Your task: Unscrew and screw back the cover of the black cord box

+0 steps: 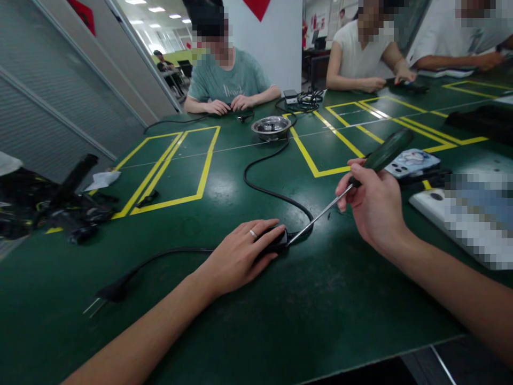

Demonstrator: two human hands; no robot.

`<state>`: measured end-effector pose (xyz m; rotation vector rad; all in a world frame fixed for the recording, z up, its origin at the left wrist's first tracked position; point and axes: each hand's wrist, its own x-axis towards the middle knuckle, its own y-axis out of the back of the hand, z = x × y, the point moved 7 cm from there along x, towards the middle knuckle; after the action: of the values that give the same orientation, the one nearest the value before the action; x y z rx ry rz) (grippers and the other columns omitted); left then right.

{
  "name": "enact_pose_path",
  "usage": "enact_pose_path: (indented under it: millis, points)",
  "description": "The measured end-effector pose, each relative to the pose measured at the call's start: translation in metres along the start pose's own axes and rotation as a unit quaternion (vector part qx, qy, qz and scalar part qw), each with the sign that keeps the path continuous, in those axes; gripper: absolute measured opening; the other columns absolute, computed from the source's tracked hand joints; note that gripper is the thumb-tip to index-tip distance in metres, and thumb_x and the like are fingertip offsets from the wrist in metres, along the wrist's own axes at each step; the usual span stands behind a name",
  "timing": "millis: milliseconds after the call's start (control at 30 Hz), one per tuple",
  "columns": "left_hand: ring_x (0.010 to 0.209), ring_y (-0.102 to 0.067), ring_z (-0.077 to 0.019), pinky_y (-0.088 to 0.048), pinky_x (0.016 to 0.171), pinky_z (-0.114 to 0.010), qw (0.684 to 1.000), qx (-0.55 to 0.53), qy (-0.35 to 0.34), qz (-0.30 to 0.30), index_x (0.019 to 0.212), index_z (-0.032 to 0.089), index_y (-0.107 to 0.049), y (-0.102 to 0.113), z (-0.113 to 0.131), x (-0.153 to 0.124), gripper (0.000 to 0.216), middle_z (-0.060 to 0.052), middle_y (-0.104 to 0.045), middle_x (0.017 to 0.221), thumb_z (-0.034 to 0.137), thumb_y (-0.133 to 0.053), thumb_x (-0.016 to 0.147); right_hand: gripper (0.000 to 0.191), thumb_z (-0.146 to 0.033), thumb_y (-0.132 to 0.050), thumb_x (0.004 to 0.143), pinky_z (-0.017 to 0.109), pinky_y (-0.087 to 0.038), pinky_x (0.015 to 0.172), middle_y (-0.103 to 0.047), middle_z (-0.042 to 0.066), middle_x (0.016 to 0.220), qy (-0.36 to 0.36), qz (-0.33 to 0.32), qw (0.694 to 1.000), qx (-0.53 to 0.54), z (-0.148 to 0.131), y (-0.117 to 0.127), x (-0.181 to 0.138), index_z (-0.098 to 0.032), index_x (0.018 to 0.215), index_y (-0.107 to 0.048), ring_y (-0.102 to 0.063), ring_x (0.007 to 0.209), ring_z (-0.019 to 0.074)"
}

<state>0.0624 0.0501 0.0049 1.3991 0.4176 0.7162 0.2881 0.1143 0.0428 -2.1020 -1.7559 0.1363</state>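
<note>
My left hand (244,248), a ring on one finger, is closed over a small black box on a cord, probably a power adapter (281,239), and holds it against the green table. In my right hand (374,206) is a screwdriver (387,149) with a dark green handle. Its long metal shaft slants down to the left, and the tip meets the adapter's right end, where the cord comes out. From the adapter's left side a black cord runs to a two-pin plug (114,291) lying on the table. Another length of cord (260,187) curves away towards a metal bowl.
The metal bowl (271,127) holds small dark pieces. A pile of black parts (60,203) lies at left. On the right are a phone (412,162) and a white tablet-like slab (449,224). Co-workers sit across the table (320,331), which has yellow tape outlines.
</note>
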Motion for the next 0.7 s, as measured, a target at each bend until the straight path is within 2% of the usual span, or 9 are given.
enact_pose_path:
  millis: [167,333,500,700]
  points:
    - [0.13,-0.044,-0.0244,-0.04,0.109,-0.044,1.0,-0.01,0.004,0.009,0.147,0.018,-0.029,-0.0001,0.0001,-0.0002,0.054,-0.012,-0.045,0.145,0.032,-0.047,0.097,0.01,-0.029,-0.058,0.084,0.023,-0.036,0.035,-0.059,-0.004,0.056,0.004,0.015,1.0,-0.002,-0.002,0.0045,0.0028,-0.022,0.09,-0.054,-0.05,0.038,0.0109]
    - [0.129,-0.046,-0.0242,-0.041,0.108,-0.045,1.0,-0.015,-0.001,0.012,0.145,0.018,-0.031,0.0016,-0.0002,-0.0013,0.053,-0.011,-0.046,0.144,0.031,-0.048,0.097,0.008,-0.029,-0.058,0.084,0.023,-0.035,0.035,-0.058,-0.004,0.056,0.008,0.017,1.0,-0.009,-0.0037,0.0064,0.004,-0.023,0.088,-0.054,-0.049,0.038,0.0106]
    - [0.128,-0.046,-0.0239,-0.041,0.107,-0.044,1.0,-0.009,-0.005,0.004,0.144,0.019,-0.034,0.0008,0.0006,-0.001,0.049,-0.01,-0.046,0.144,0.031,-0.046,0.098,0.008,-0.029,-0.057,0.084,0.023,-0.034,0.035,-0.058,-0.004,0.055,0.011,0.022,1.0,-0.013,-0.0062,0.0055,0.0045,-0.023,0.086,-0.053,-0.049,0.037,0.0102]
    - [0.128,-0.046,-0.0245,-0.041,0.107,-0.045,1.0,-0.011,0.009,-0.021,0.148,0.022,-0.03,-0.0032,0.0,0.0011,0.054,-0.01,-0.041,0.148,0.036,-0.045,0.098,0.006,-0.026,-0.057,0.084,0.023,-0.035,0.035,-0.057,-0.004,0.054,0.011,0.037,0.999,-0.009,-0.0076,0.0061,0.0041,-0.022,0.086,-0.053,-0.048,0.037,0.0105]
